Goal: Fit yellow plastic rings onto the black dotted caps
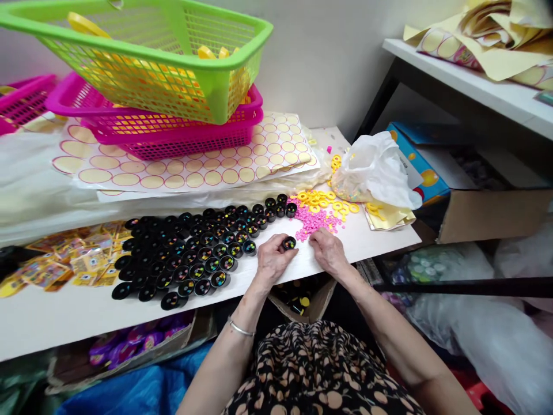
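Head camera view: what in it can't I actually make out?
All in the head view:
- What the right hand pinches, if anything: its curled fingers hide it.
- The exact pieces inside the black cup in the left hand: too small.
- Most of the pink basket's contents: the green basket covers them.
- The dark object at far left: cut off by the edge.

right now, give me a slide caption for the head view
Left hand holds a black cup; right hand is by pink pieces; more black cups stand on the table.
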### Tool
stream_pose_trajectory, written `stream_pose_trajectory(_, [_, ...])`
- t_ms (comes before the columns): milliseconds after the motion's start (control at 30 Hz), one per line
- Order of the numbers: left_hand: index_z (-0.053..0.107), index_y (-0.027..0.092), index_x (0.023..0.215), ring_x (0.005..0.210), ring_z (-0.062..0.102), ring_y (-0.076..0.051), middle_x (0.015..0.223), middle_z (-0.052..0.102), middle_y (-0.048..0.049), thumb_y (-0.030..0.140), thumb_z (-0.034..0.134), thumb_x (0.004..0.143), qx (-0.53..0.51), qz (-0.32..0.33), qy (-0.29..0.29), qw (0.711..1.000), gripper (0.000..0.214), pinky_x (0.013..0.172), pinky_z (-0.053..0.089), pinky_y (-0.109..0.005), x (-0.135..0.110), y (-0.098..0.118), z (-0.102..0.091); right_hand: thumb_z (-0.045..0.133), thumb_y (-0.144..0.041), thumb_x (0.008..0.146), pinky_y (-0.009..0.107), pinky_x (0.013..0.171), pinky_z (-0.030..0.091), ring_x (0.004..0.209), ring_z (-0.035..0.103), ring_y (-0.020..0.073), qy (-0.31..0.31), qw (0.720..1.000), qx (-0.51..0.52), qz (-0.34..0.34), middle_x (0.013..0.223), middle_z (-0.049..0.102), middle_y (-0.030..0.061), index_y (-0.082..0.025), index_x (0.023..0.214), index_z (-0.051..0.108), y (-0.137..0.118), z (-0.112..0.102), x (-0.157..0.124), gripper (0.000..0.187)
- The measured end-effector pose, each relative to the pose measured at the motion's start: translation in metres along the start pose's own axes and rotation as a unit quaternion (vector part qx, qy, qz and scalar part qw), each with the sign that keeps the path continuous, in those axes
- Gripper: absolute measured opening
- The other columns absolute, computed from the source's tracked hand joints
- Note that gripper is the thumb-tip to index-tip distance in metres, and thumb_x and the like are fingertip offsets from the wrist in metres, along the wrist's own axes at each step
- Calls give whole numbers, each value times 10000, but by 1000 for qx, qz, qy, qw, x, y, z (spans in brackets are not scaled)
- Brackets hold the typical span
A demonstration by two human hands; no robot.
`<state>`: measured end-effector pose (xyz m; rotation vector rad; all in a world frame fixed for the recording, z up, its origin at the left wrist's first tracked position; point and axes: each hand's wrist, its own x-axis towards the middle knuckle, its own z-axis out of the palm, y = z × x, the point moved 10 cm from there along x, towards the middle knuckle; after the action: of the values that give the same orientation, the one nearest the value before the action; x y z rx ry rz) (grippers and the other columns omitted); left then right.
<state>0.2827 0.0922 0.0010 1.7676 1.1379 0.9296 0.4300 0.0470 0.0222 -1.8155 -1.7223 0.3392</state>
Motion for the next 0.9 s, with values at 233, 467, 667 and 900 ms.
stream_pose_trajectory(233, [648,177,834,578,442,-83,686,523,28,242,652,675,2,19,-13,1000,172,548,360,-201,0,8,1,486,-140,814,267,671,401,745,504,156,13,988,123,-95,739,509,18,-199,753,558,-54,-6,11,112])
stream_pose_trajectory(467, [664,198,893,618,485,-97,783,596,11,110,579,643,-9,32,-14,999,277,595,393,-208,-1,12,0,492,-132,815,273,677,391,761,488,166,-47,992,1,-119,735,519,34,-178,743,606,-71,11,19,142])
stream_pose_trajectory(667, [659,203,912,649,510,-107,797,606,12,92,570,635,-14,42,-8,999,311,609,399,-214,0,13,-2,482,-150,830,273,661,368,768,471,171,-78,986,-94,-113,749,527,46,-170,737,619,-75,18,20,167])
stream_pose_trajectory(900, [650,199,874,600,468,-90,757,580,24,115,591,651,-3,35,-15,999,246,569,373,-210,2,7,0,489,-132,820,257,632,374,722,486,149,-80,990,-16,-112,731,534,29,-176,723,624,-74,15,21,172])
